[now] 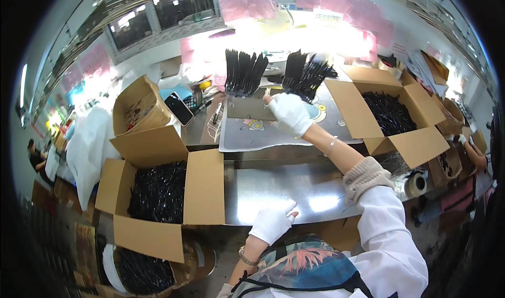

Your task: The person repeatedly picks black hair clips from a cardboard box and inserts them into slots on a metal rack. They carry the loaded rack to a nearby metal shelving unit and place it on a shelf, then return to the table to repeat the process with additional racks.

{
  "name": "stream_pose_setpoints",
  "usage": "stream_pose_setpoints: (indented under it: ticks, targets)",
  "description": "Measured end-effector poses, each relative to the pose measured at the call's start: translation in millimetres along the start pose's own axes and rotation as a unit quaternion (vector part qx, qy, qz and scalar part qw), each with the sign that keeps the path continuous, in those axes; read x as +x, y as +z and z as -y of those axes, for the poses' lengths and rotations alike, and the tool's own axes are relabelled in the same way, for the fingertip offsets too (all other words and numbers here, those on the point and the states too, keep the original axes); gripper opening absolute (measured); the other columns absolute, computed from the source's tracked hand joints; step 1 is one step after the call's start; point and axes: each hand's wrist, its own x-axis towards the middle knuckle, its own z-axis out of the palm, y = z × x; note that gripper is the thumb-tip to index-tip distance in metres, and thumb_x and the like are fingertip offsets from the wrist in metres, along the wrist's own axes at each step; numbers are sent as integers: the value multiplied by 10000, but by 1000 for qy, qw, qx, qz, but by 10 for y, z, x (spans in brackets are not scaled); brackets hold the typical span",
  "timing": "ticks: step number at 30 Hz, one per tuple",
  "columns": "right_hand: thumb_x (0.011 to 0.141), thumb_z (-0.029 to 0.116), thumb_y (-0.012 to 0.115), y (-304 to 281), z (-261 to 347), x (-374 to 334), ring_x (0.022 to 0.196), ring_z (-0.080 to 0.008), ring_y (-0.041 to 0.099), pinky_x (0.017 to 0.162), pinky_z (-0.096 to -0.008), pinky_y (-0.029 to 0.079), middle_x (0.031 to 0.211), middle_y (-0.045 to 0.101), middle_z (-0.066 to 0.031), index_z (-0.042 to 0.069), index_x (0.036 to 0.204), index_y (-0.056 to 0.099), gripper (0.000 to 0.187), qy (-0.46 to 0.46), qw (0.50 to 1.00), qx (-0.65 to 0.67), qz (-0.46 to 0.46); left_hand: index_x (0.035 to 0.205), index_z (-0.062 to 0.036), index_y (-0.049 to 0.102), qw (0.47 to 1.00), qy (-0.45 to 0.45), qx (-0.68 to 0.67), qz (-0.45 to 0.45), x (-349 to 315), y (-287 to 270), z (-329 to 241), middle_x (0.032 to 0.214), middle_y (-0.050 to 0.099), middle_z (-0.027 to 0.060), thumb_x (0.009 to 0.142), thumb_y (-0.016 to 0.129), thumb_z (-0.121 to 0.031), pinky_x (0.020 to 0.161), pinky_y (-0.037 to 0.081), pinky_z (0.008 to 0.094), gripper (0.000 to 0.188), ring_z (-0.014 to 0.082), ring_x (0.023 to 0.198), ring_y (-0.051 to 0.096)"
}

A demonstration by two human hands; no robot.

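Observation:
My right hand point(290, 115), in a white glove with bare fingertips, reaches over a grey patterned mat point(239, 140). Its fingers are pinched at the right end of a flat grey-brown strip point(251, 109); what they hold is too small to make out. Behind the strip stands a fanned row of thin black strips point(244, 72). A second black bundle point(307, 76) rises just beyond my right hand. Near the bench's front edge, my left hand point(272, 224), gloved in white too, hovers over or rests on bare metal. Its thumb and forefinger are apart, with nothing visible between them.
Open cardboard boxes full of black strips flank the metal bench point(273, 185): a left box point(204, 187) and a right box point(355, 108). A phone point(179, 108) leans beside a smaller carton point(139, 106). A tape roll point(417, 184) sits right. Other people work at both sides.

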Motion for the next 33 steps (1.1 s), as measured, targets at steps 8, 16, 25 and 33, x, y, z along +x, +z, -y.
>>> stream_pose_setpoints:
  ticks: [8, 16, 25, 33]
  targets:
    - [933, 131, 557, 1272, 1120, -635, 702, -214, 613, 516, -363, 500, 844, 556, -73, 65, 1443, 418, 533, 60, 982, 6, 181, 863, -89, 637, 973, 215, -49, -69, 538, -153, 524, 727, 637, 126, 860, 678, -181, 680, 509, 445, 101, 324, 741, 658]
    - [873, 213, 683, 648, 1382, -1207, 916, -319, 673, 824, -402, 546, 1058, 670, -130, 25, 1235, 564, 424, 255, 948, 168, -93, 1310, 39, 545, 926, 75, -166, -330, 1195, -66, 904, 1273, 579, 212, 759, 808, -187, 1059, 403, 456, 651, 371, 1179, 559]
    - [800, 131, 777, 1066, 505, -970, 1187, -309, 610, 1023, -379, 473, 1321, 588, -228, 17, 1510, 348, 838, 595, 702, 261, -292, 1493, 44, 356, 902, 129, -262, -317, 2619, -131, 721, 1373, 542, 248, 720, 842, -102, 1062, 429, 380, 925, 325, 1222, 565]
    - [907, 207, 745, 1284, 39, -226, 817, -196, 638, 753, -345, 512, 877, 662, -101, 56, 1004, 631, 212, 549, 725, 260, -325, 803, -25, 575, 810, 24, -451, -374, 3087, -201, 803, 730, 555, -43, 914, 736, -115, 600, 419, 222, 216, 45, 675, 468]
